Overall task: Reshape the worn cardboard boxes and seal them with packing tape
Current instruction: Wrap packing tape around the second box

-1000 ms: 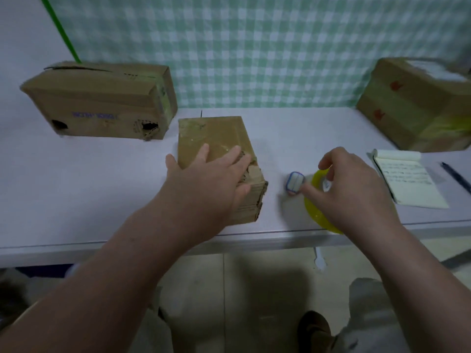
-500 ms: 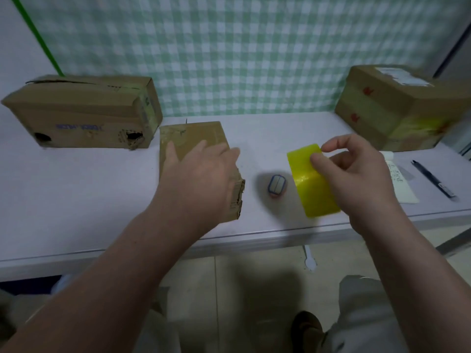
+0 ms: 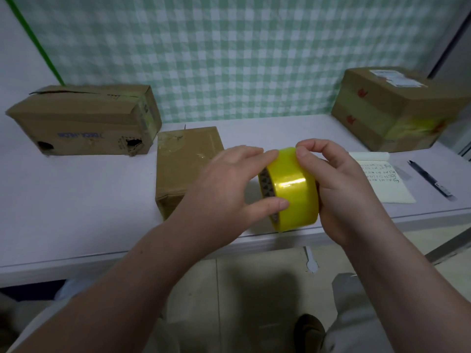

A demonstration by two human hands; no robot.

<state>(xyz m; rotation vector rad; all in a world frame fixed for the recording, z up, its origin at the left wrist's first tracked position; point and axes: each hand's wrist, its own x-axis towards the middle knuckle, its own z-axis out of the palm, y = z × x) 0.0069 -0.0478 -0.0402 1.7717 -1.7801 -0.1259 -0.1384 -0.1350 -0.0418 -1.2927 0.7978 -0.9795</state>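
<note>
Both hands hold a yellow roll of packing tape above the table's front edge. My right hand grips the roll from the right, thumb and forefinger pinching at its top. My left hand touches the roll's left side, fingers over the top and thumb on its front face. A small worn cardboard box lies flat on the white table just left of the hands, partly hidden by my left hand. A long torn box with holes stands at the back left. A bigger taped box sits at the back right.
An open notepad with handwriting lies right of my right hand, and a black pen lies beyond it near the table's right end. A green checked curtain hangs behind the table. Floor and my legs show below the front edge.
My right hand lifted the tape roll off the table and brought it toward the centre. My left hand left the small box and came onto the roll. The small blue-rimmed object is now hidden.
</note>
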